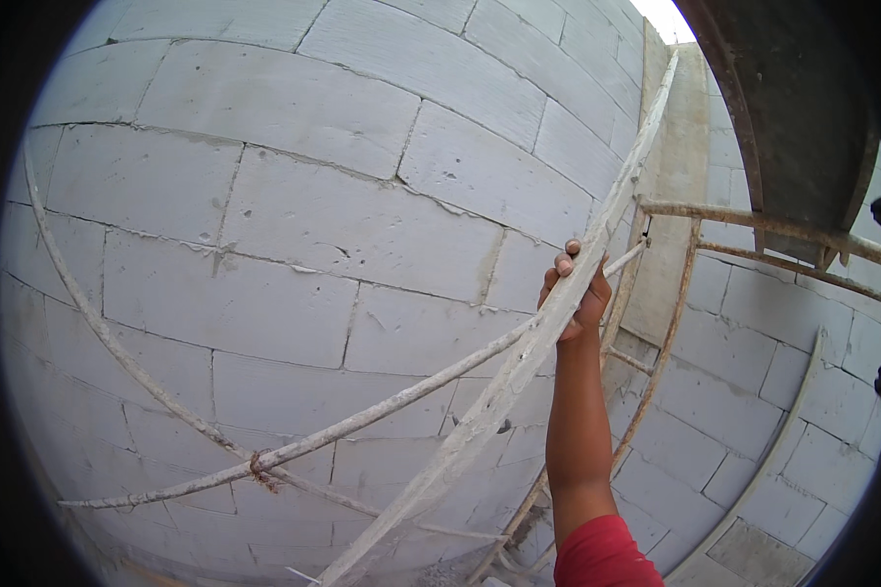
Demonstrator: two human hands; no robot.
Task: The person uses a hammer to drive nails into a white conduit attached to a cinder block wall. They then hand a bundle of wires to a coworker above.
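Note:
My right hand (585, 303) is raised, its fingers wrapped round a long, flat straightedge (489, 409) crusted with pale mortar. The straightedge slants from the lower middle up to the top right, in front of a block wall (294, 205). Fingertips curl past its left edge, while the rest of the hand is partly behind it. Bare forearm and red sleeve (607, 556) come up from the lower edge. Just behind the straightedge, a mortar-spattered scaffold brace (392, 403) passes close to the hand. My left hand is out of view.
A second brace (117, 350) crosses the first at a rusty wire tie (261, 468). On the right stands a rusty scaffold frame (677, 323), with a dark platform (783, 108) overhead. A concrete column (668, 264) rises at the wall corner. A curved-looking strip (754, 479) leans at the right wall.

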